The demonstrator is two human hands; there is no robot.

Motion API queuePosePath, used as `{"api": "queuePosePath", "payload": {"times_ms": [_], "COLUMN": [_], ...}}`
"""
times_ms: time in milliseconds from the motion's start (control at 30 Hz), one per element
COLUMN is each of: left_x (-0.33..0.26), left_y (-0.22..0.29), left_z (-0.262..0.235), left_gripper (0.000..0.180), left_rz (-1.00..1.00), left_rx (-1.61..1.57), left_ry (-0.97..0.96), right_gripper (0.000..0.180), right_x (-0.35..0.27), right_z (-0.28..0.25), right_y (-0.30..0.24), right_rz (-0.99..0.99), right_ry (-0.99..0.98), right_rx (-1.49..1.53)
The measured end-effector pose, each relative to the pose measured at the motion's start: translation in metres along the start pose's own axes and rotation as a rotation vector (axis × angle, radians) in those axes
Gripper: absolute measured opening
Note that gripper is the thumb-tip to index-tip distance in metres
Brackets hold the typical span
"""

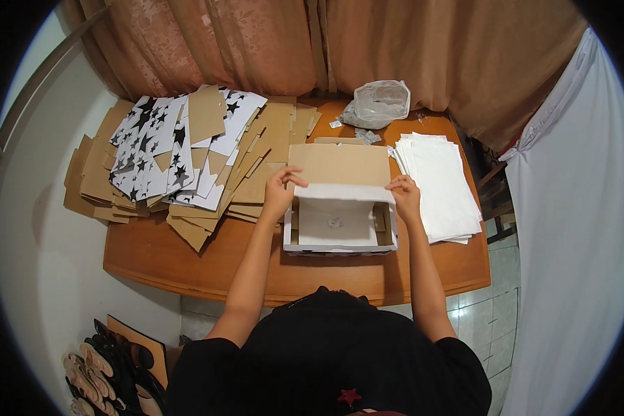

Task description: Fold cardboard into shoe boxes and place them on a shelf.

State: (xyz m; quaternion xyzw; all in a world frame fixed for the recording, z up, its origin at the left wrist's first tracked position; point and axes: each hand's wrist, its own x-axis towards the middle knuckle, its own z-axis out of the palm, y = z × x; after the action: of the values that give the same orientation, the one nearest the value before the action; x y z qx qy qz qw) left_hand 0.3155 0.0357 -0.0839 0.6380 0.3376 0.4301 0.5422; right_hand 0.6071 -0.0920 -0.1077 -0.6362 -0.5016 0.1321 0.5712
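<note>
A cardboard box with a raised brown lid stands before me, its printed outside showing black stars along the front. White paper lines it and rises in a fold at the back, below the lid. My left hand grips the fold's left end with bent fingers. At the other end, my right hand pinches the corner between thumb and fingers. On the paper in the box lies a small clear packet.
Flat cardboard pieces, some star-printed, are heaped on the left of the wooden table. White paper sheets are stacked at right. Behind stands a clear plastic bag with small packets beside it. Shoes sit lower left.
</note>
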Motion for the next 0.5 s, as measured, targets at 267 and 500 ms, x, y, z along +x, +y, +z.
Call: {"api": "queuePosePath", "payload": {"times_ms": [267,500], "left_x": [-0.055,-0.066], "left_y": [-0.004,0.028], "left_z": [-0.017,0.009], "left_gripper": [0.028,0.023], "left_rz": [0.383,0.451], "left_rx": [0.727,0.799], "left_ry": [-0.27,-0.061], "right_gripper": [0.016,0.015], "right_x": [-0.053,-0.064], "right_z": [-0.011,-0.022], "right_y": [-0.014,-0.029], "right_rz": [-0.24,-0.275], "right_ry": [-0.107,-0.246], "right_rx": [-0.414,-0.535]}}
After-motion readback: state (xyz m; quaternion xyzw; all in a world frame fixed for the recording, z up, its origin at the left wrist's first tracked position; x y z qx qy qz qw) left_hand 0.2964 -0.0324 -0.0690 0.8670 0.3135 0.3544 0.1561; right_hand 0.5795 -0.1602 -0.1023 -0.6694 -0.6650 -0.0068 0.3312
